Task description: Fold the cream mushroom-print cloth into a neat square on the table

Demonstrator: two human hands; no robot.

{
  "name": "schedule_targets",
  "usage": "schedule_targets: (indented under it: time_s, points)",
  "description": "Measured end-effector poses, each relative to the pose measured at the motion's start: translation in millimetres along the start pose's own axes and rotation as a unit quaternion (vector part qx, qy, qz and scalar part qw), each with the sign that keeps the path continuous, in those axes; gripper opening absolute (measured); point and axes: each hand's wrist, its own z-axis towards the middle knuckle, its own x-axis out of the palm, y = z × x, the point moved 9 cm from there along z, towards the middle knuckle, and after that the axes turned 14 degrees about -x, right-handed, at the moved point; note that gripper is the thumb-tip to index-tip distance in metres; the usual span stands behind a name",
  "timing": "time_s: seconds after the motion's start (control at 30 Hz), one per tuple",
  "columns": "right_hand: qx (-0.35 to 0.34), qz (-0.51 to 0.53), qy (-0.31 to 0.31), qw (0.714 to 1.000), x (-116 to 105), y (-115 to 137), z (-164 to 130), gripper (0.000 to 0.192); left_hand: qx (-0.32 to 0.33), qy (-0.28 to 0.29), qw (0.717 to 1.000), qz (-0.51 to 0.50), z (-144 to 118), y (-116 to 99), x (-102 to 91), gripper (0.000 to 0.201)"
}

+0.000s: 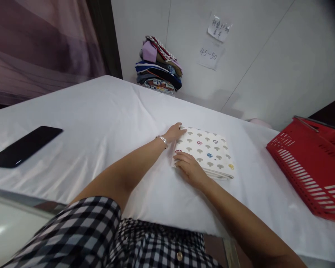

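A folded white cloth [203, 149] printed with grey, red, blue and yellow mushrooms lies flat on the white-covered table [100, 123]. Its layers show along the near edge. My left hand [175, 133], below a silver bracelet, rests at the cloth's far left corner with thumb and forefinger apart. At the near left corner, my right hand [190, 167] lies over the left edge, its fingers stretched out on the fabric. Both hands touch the cloth; their palms and some fingertips are hidden.
A black flat slab [25, 147], perhaps a tablet, lies at the left. Several folded fabrics [159, 67] are stacked at the table's far edge by the wall. A red plastic basket [309, 163] stands at the right. Handwritten papers [208, 56] hang on the wall.
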Motion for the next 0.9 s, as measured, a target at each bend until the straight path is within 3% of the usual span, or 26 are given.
schedule_targets:
  time_s: [0.1, 0.2, 0.33, 0.4, 0.53, 0.9]
  points:
    - [0.007, -0.002, -0.022, 1.0, -3.1, 2.6, -1.1, 0.023, 0.023, 0.016, 0.998, -0.051, -29.7, 9.5, -13.3, 0.047]
    - [0.016, -0.013, -0.042, 0.999, -7.3, 4.1, -7.4, 0.027, 0.015, 0.003, 0.998, -0.06, -70.8, 32.7, -27.6, 0.029]
    - [0.058, -0.041, -0.101, 0.992, -20.5, -2.3, -25.0, 0.03, 0.047, 0.071, 0.994, -0.069, -126.8, 51.9, -18.6, 0.018]
    - [0.083, -0.051, -0.128, 0.987, -24.1, -7.0, -34.3, 0.03, 0.063, 0.07, 0.992, -0.081, -145.1, 54.6, -16.3, 0.023]
    - [0.118, -0.06, -0.139, 0.981, -20.2, -14.3, -43.8, 0.031, 0.074, 0.026, 0.994, -0.074, -158.4, 51.2, -16.1, 0.032]
    - [0.105, -0.073, -0.137, 0.982, -17.9, -9.4, -40.5, 0.03, 0.098, 0.01, 0.994, -0.046, -157.0, 44.8, -10.7, 0.012]
